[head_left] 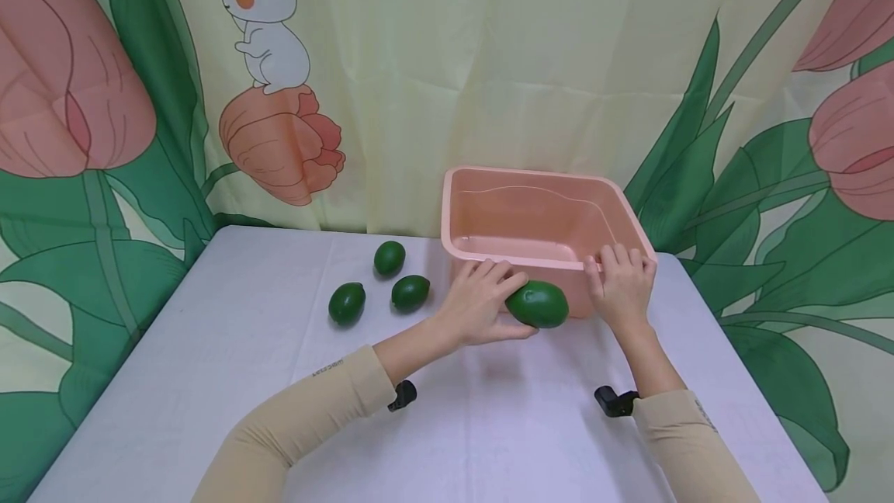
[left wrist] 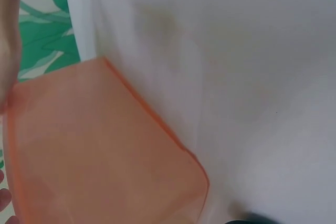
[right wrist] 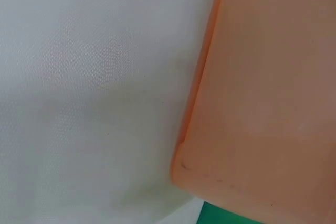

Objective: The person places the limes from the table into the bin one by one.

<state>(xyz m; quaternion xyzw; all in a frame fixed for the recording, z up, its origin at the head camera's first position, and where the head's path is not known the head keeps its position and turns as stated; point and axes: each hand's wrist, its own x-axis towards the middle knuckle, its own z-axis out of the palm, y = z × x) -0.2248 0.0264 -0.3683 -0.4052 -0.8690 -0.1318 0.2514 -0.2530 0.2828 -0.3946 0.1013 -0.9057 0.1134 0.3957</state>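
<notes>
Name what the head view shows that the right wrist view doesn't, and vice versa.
Only the head view shows the left hand holding a green fruit, the right hand gripping the pink bin's rim, and three loose green fruits. Only the right wrist view shows a small dark mark near the bin's corner. Both show the bin's outer wall and white cloth.

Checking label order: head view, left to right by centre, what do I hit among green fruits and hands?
Leftmost fruit, rearmost fruit, third loose fruit, left hand, held fruit, right hand. Tub left out: the hands overlap it.
</notes>
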